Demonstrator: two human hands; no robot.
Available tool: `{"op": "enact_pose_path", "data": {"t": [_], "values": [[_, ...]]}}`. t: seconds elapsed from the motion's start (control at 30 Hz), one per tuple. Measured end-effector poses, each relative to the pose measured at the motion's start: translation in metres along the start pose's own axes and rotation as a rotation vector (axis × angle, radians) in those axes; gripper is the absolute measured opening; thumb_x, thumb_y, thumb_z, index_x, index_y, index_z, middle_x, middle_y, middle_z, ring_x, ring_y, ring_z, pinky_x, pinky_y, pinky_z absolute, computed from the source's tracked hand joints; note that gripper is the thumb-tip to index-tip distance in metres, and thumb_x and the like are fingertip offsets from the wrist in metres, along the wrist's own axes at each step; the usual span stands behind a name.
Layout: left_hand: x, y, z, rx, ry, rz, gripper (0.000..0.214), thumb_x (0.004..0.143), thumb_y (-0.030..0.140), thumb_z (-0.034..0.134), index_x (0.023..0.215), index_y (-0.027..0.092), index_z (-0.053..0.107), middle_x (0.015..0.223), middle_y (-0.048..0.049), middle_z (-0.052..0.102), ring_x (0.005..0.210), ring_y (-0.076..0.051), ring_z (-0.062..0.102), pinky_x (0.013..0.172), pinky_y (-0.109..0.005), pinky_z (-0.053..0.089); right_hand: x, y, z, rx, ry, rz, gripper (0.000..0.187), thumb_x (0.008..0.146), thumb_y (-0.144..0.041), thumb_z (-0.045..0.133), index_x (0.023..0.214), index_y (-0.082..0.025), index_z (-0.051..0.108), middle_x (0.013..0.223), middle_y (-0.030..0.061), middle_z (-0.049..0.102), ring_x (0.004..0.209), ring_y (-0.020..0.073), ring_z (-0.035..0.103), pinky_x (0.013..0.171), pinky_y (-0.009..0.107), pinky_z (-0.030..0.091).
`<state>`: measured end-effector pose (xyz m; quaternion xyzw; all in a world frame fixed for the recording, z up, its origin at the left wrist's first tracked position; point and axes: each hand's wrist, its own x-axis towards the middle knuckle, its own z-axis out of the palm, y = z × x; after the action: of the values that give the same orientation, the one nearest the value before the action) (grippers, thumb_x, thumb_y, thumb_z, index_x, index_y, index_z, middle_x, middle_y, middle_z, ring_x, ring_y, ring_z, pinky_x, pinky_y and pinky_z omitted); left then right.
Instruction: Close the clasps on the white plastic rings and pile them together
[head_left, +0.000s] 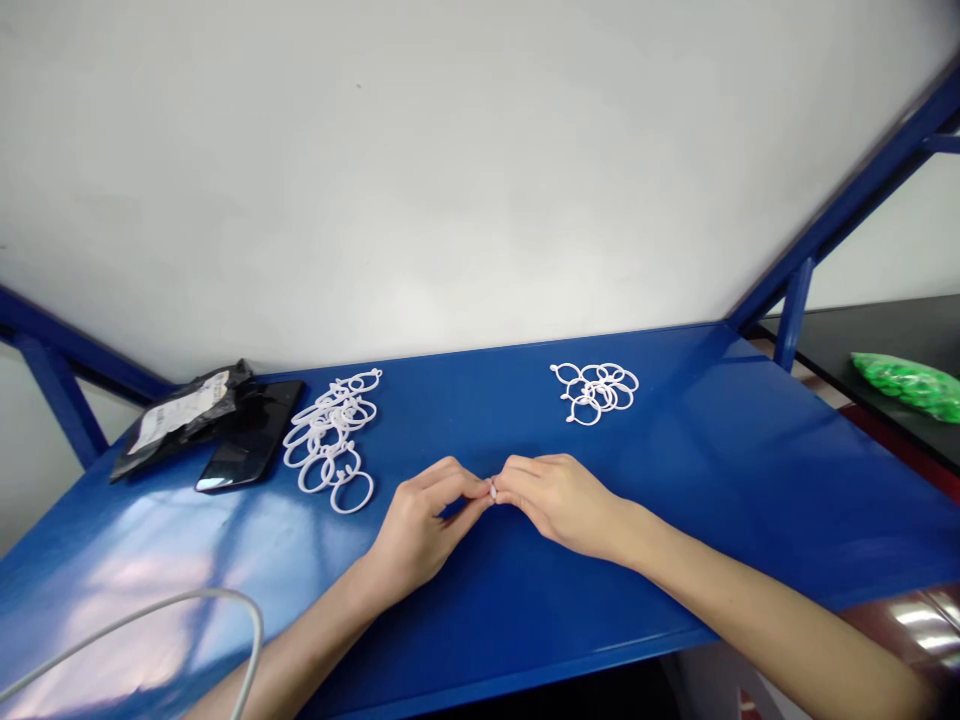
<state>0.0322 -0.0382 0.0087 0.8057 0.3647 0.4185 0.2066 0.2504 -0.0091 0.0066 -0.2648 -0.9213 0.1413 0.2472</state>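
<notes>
Over the middle of the blue table, my left hand [426,520] and my right hand [562,500] meet fingertip to fingertip. Both pinch what appears to be one white plastic ring [493,491]; only a small white bit of it shows, and the fingers hide the rest. To the left of my left hand lies a larger heap of white plastic rings [352,492] with small knobs, overlapping each other. A smaller cluster of the same rings [585,410] rests beyond my right hand, toward the back.
A black phone [244,450] lies at the left, partly under a black plastic package [184,412] with a white label. A white cable [217,593] loops in front at lower left. Blue frame bars [793,315] flank the table [450,410]; a green bag [911,385] sits on a dark surface at right.
</notes>
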Motion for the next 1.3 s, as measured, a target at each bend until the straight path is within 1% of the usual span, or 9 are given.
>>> {"op": "enact_pose_path", "data": {"t": [0.17, 0.27, 0.4, 0.53, 0.7, 0.87, 1.0, 1.1, 1.3], "values": [[0.003, -0.006, -0.004, 0.139, -0.07, 0.03, 0.006, 0.096, 0.016, 0.064, 0.095, 0.02, 0.069, 0.088, -0.0019, 0.076, 0.08, -0.014, 0.07, 0.073, -0.023, 0.056, 0.003, 0.001, 0.002, -0.036, -0.005, 0.044, 0.027, 0.109, -0.028, 0.045, 0.098, -0.019, 0.067, 0.086, 0.0015, 0.071, 0.07, 0.0136, 0.067, 0.063, 0.025, 0.046], [0.008, -0.011, -0.018, 0.486, -0.191, -0.014, 0.012, 0.097, 0.023, 0.062, 0.105, 0.021, 0.071, 0.098, -0.0066, 0.077, 0.091, -0.022, 0.071, 0.082, -0.034, 0.057, 0.006, 0.007, -0.001, -0.148, 0.015, 0.116, 0.024, 0.107, -0.033, 0.049, 0.101, -0.02, 0.068, 0.092, 0.0012, 0.074, 0.074, 0.0151, 0.07, 0.065, 0.026, 0.046], [0.012, -0.013, -0.053, 1.013, -0.375, -0.413, 0.029, 0.1, 0.036, 0.056, 0.119, 0.017, 0.067, 0.092, -0.0133, 0.077, 0.088, -0.034, 0.074, 0.077, -0.042, 0.056, 0.008, 0.028, -0.019, -0.402, 0.095, 0.425, 0.025, 0.106, -0.036, 0.05, 0.1, -0.021, 0.069, 0.098, 0.0027, 0.074, 0.074, 0.0164, 0.07, 0.059, 0.026, 0.043], [0.01, -0.01, -0.073, 1.167, -0.536, -0.656, 0.04, 0.1, 0.041, 0.05, 0.125, 0.011, 0.06, 0.081, -0.0163, 0.075, 0.082, -0.039, 0.075, 0.068, -0.041, 0.055, 0.004, 0.052, -0.039, -0.634, 0.117, 0.726, 0.023, 0.105, -0.034, 0.05, 0.105, -0.02, 0.069, 0.109, 0.0075, 0.072, 0.081, 0.0207, 0.071, 0.057, 0.027, 0.042], [0.008, -0.007, -0.066, 1.09, -0.56, -0.574, 0.026, 0.093, 0.016, 0.049, 0.116, 0.015, 0.061, 0.08, -0.0149, 0.073, 0.077, -0.033, 0.074, 0.067, -0.037, 0.053, 0.0, 0.059, -0.043, -0.693, 0.118, 0.791, 0.028, 0.101, -0.039, 0.056, 0.115, -0.017, 0.068, 0.114, 0.0138, 0.067, 0.079, 0.0237, 0.07, 0.055, 0.029, 0.045], [0.007, -0.004, -0.054, 0.926, -0.448, -0.436, 0.03, 0.087, 0.005, 0.046, 0.11, 0.015, 0.062, 0.086, -0.0132, 0.073, 0.074, -0.026, 0.071, 0.065, -0.031, 0.051, 0.005, 0.041, -0.029, -0.499, 0.211, 0.591, 0.027, 0.102, -0.036, 0.056, 0.12, -0.018, 0.066, 0.113, 0.0132, 0.066, 0.094, 0.0275, 0.071, 0.064, 0.033, 0.055], [0.005, -0.002, -0.041, 0.528, -0.258, -0.312, 0.035, 0.086, 0.007, 0.048, 0.116, 0.019, 0.06, 0.091, -0.0069, 0.072, 0.071, -0.018, 0.068, 0.065, -0.028, 0.051, 0.009, 0.02, -0.008, -0.105, 0.087, 0.343, 0.026, 0.101, -0.032, 0.059, 0.125, -0.022, 0.064, 0.122, 0.009, 0.066, 0.108, 0.0237, 0.068, 0.085, 0.037, 0.058], [0.008, 0.003, -0.031, 0.149, -0.223, -0.339, 0.023, 0.089, 0.014, 0.051, 0.108, 0.022, 0.061, 0.079, 0.0007, 0.067, 0.065, -0.014, 0.064, 0.063, -0.025, 0.051, 0.011, 0.006, 0.0, 0.152, 0.018, 0.246, 0.023, 0.102, -0.029, 0.058, 0.124, -0.023, 0.063, 0.123, 0.0072, 0.067, 0.112, 0.0208, 0.064, 0.096, 0.036, 0.054], [0.011, 0.011, -0.017, -0.245, -0.181, -0.467, 0.009, 0.095, 0.025, 0.054, 0.101, 0.021, 0.059, 0.085, -0.0003, 0.069, 0.073, -0.014, 0.07, 0.069, -0.027, 0.056, 0.012, -0.001, -0.001, 0.399, 0.067, 0.337, 0.018, 0.104, -0.029, 0.055, 0.096, -0.02, 0.067, 0.092, 0.0012, 0.069, 0.081, 0.0144, 0.064, 0.075, 0.027, 0.049]]}}
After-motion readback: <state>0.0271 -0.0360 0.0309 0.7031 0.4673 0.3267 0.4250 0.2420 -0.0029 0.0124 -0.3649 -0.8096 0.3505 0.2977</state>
